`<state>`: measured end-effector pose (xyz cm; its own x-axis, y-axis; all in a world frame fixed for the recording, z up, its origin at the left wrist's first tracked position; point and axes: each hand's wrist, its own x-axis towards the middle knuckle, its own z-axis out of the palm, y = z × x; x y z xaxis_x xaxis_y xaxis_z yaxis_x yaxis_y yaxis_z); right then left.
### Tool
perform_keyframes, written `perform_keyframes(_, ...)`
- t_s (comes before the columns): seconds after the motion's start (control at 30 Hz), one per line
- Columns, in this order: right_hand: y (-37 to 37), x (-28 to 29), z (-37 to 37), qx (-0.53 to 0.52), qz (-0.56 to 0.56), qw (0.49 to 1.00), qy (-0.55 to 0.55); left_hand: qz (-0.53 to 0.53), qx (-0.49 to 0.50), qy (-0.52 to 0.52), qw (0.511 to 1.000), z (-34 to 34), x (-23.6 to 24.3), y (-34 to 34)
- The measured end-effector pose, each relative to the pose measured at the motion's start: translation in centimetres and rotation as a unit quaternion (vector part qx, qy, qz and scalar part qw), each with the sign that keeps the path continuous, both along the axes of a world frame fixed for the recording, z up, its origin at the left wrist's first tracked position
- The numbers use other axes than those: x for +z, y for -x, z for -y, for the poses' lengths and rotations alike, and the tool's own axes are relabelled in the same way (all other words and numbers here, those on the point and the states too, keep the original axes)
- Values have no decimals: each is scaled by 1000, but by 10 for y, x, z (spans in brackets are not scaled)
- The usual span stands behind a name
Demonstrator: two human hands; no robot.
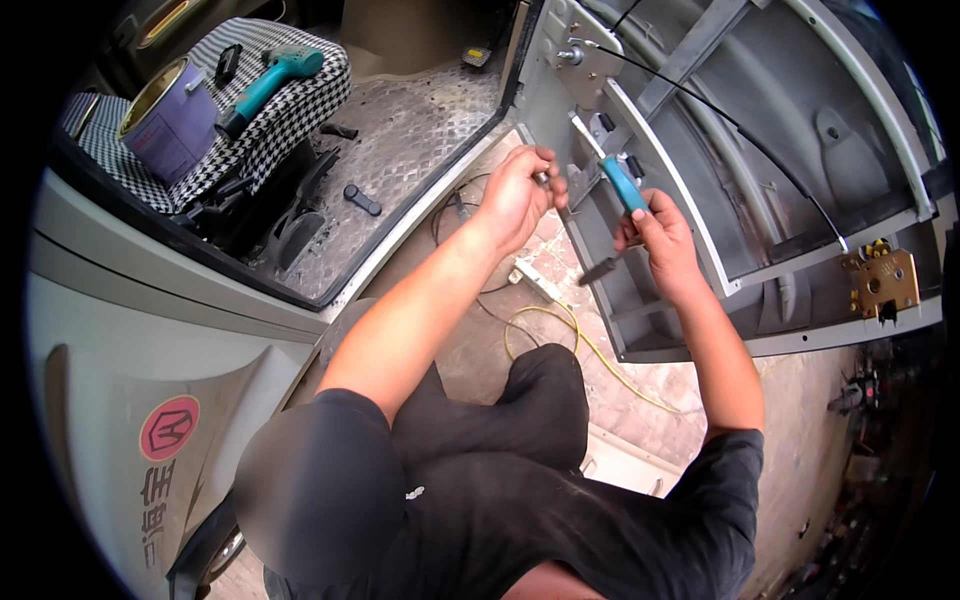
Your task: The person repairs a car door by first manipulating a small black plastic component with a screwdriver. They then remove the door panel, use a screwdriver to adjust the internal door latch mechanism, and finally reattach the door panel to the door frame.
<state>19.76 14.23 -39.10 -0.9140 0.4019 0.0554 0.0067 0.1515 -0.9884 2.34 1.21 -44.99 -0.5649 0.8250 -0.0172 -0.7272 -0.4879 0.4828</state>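
Beside right hand (663,240), door (760,172); yellow cable (608,368) below

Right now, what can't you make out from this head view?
All in the head view:
- Left hand: its curled fingers mostly hide whatever they may hold.
- Blue-handled hand tool: the right hand covers its handle's lower end.
- Dark clutter at far right: shadow and fisheye-rim blur obscure the separate items.

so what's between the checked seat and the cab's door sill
In the head view: patterned floor, bearing a black round-ended bar, plus dark parts nearer the seat.
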Motion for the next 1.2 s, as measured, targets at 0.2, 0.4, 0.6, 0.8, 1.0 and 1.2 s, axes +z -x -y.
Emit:
perform_keyframes(0.2,-9,-6,2,-38,-8,999,-13,-12,34,-92,995,3,5,21)
perform_keyframes(0.4,-5,-9,1,-47,-4,997,-63,-43,15,-68,997,9,10,22)
perform_keyframes(0.6,-11,-8,-7,-61,-14,996,-61,-575,175,258,756,19,15,17)
perform_keyframes(0.8,-13,-4,-7,-56,2,992,-115,-693,192,270,640,23,20,10)
perform_keyframes(1.0,-11,7,-3,0,32,954,-298,-792,136,331,496,24,13,10)
perform_keyframes(1.2,-13,7,-10,64,53,956,-280,-753,130,248,596,34,12,11)
